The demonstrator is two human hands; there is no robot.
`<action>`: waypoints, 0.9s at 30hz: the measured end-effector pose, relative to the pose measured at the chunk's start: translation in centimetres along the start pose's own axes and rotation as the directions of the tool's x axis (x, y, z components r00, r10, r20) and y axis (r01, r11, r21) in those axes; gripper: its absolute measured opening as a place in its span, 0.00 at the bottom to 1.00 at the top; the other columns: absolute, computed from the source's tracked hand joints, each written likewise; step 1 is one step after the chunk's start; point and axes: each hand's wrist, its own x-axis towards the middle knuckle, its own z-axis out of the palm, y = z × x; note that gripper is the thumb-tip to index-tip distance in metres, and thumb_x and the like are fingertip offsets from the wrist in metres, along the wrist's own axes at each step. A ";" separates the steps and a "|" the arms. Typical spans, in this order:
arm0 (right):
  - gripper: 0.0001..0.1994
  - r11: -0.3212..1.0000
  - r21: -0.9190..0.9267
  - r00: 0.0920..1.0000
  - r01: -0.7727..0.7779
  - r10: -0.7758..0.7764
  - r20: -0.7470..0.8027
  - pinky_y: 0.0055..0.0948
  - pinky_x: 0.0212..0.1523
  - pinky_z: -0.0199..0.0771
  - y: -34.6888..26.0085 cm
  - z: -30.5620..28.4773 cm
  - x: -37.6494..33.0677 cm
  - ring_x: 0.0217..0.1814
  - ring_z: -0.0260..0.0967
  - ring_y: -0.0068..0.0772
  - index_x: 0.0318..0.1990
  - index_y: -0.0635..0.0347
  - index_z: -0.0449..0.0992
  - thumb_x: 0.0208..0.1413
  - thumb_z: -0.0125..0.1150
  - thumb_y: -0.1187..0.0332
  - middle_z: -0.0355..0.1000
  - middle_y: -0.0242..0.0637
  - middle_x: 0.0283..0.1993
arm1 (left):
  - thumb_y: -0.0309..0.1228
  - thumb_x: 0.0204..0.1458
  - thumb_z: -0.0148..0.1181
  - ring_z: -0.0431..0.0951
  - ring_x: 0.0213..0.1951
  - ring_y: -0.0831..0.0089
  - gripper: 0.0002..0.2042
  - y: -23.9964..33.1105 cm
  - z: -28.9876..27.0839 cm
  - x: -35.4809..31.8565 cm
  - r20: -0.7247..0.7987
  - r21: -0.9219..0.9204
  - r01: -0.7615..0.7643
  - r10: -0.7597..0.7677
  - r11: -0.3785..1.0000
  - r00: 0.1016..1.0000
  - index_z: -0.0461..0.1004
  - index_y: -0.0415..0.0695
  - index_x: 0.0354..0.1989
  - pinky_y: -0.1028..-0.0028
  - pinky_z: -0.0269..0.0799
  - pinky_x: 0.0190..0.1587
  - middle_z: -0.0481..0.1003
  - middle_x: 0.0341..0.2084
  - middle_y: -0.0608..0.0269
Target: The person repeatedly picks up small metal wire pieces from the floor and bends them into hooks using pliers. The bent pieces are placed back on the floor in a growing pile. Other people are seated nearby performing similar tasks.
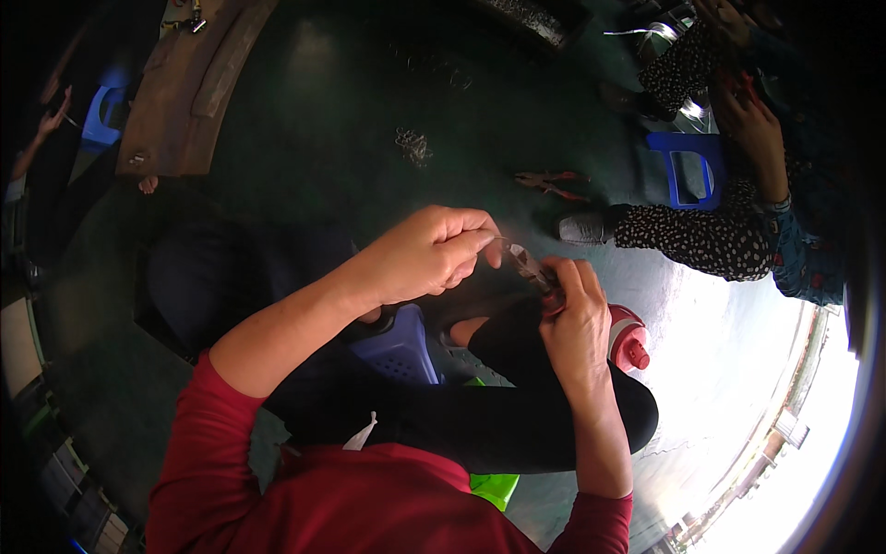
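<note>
Both clamped: right hand [581, 325] on pliers [527, 264], slanting up-left toward thin wire [501, 238] (barely visible!) pinched by left hand [420, 256].

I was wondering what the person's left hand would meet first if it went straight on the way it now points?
Probably the pliers in the right hand, just beyond the left hand, though depth is hard to judge from this view.

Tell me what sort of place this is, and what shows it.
Probably a hand-work shop: the right hand holds a plier-like tool, red-handled pliers and a tangle of wire-like scraps lie on the dark floor, and another person is close by.
</note>
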 end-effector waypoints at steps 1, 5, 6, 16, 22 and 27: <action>0.23 1.000 -0.029 1.000 0.009 -0.009 -0.006 0.40 0.43 0.68 0.0 0.0 0.0 0.44 0.69 0.45 0.43 0.55 0.73 0.34 0.61 0.84 0.69 0.37 0.39 | 0.29 0.65 0.43 0.53 0.16 0.89 0.11 0.0 0.0 0.0 0.002 -0.011 0.008 -0.008 1.000 1.000 0.71 0.38 0.34 0.84 0.45 0.18 0.57 0.13 0.77; 0.24 0.989 -0.130 0.995 0.071 -0.079 -0.059 0.39 0.42 0.66 0.2 0.0 -0.2 0.43 0.68 0.44 0.44 0.54 0.73 0.33 0.62 0.83 0.68 0.37 0.38 | 0.30 0.65 0.44 0.54 0.16 0.90 0.11 -0.1 -0.1 -0.1 0.023 -0.036 0.038 -0.037 0.999 0.999 0.71 0.38 0.33 0.84 0.45 0.17 0.58 0.14 0.77; 0.24 0.984 -0.156 0.993 0.082 -0.095 -0.073 0.40 0.42 0.66 0.3 0.0 -0.2 0.43 0.68 0.44 0.44 0.54 0.73 0.33 0.62 0.82 0.68 0.37 0.38 | 0.30 0.65 0.44 0.54 0.16 0.90 0.11 -0.1 -0.1 -0.1 0.021 -0.037 0.050 -0.049 0.998 0.999 0.71 0.38 0.33 0.84 0.45 0.17 0.58 0.13 0.77; 0.19 0.902 0.367 0.943 -0.228 0.110 0.314 0.35 0.40 0.71 0.6 -0.7 0.1 0.38 0.72 0.40 0.46 0.61 0.73 0.42 0.60 0.83 0.71 0.41 0.37 | 0.30 0.65 0.43 0.58 0.15 0.87 0.11 -0.5 -0.1 0.5 -0.048 0.389 -0.059 0.084 0.920 0.995 0.74 0.39 0.41 0.83 0.51 0.18 0.63 0.12 0.73; 0.12 0.789 0.503 0.877 -0.353 0.091 0.471 0.21 0.36 0.67 0.2 -1.0 0.2 0.33 0.65 0.18 0.46 0.62 0.74 0.53 0.63 0.76 0.74 0.31 0.34 | 0.28 0.65 0.42 0.63 0.17 0.85 0.12 -0.4 0.0 0.5 -0.024 0.265 -0.014 0.021 0.964 1.000 0.72 0.38 0.48 0.80 0.60 0.21 0.67 0.13 0.70; 0.10 0.833 0.460 0.913 -0.307 0.122 0.388 0.21 0.35 0.68 0.2 -0.6 0.2 0.30 0.66 0.19 0.43 0.61 0.75 0.52 0.63 0.77 0.74 0.32 0.31 | 0.27 0.64 0.41 0.65 0.17 0.83 0.13 -0.5 1.0 0.3 -0.040 0.404 -0.138 0.169 0.904 0.985 0.72 0.37 0.48 0.79 0.62 0.23 0.67 0.13 0.67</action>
